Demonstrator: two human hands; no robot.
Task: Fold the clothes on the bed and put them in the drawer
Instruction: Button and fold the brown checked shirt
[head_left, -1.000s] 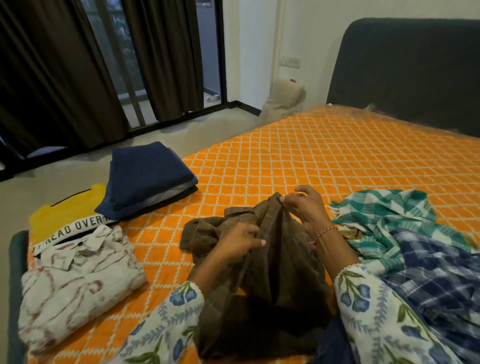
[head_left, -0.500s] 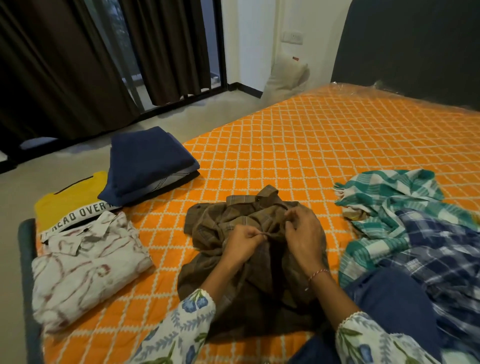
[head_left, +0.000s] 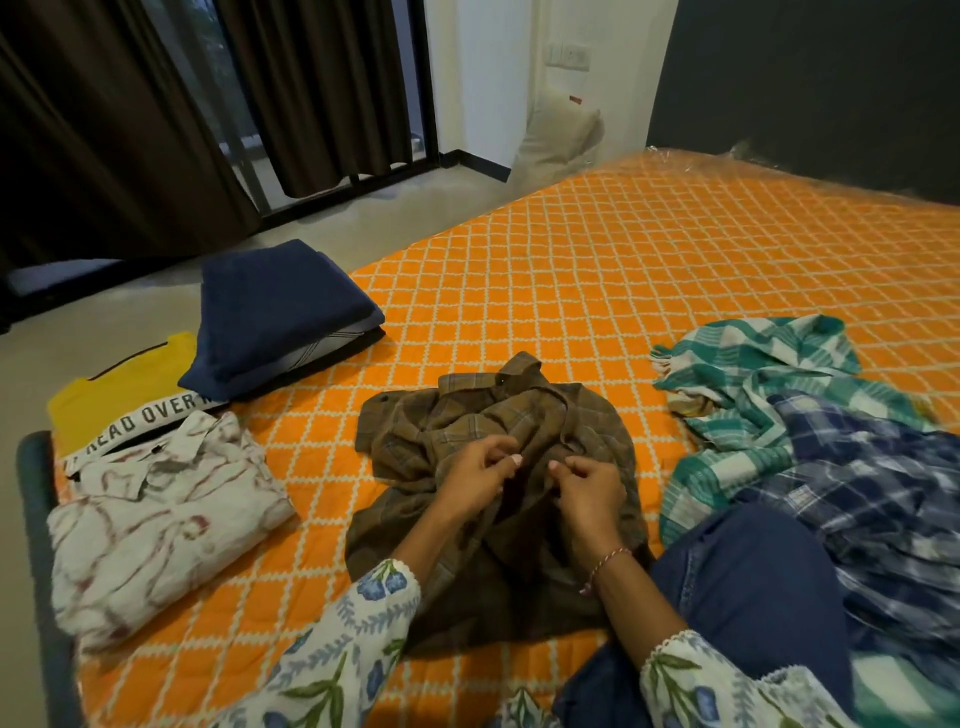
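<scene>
A crumpled brown plaid shirt (head_left: 441, 431) lies on the orange bed (head_left: 597, 270) in front of me, collar pointing away. My left hand (head_left: 475, 470) pinches the shirt's fabric near its middle. My right hand (head_left: 587, 486) pinches the cloth right beside it, fingers curled. At the right lies an unfolded heap: a teal checked cloth (head_left: 753, 384) and a blue plaid garment (head_left: 883, 499). Folded at the left are a white patterned shirt (head_left: 156, 519), a yellow T-shirt (head_left: 114, 395) and a navy stack (head_left: 275, 306).
My knee in blue jeans (head_left: 753, 582) rests on the bed at the lower right. The bed's left edge has a dark padded rail (head_left: 39, 545). Beyond it are bare floor (head_left: 395, 208), dark curtains (head_left: 104, 114) and a dark headboard (head_left: 805, 93) at the far right.
The brown shirt, held up a second ago, has come down onto the bed. Both hands dropped with it and moved close together at its middle.
</scene>
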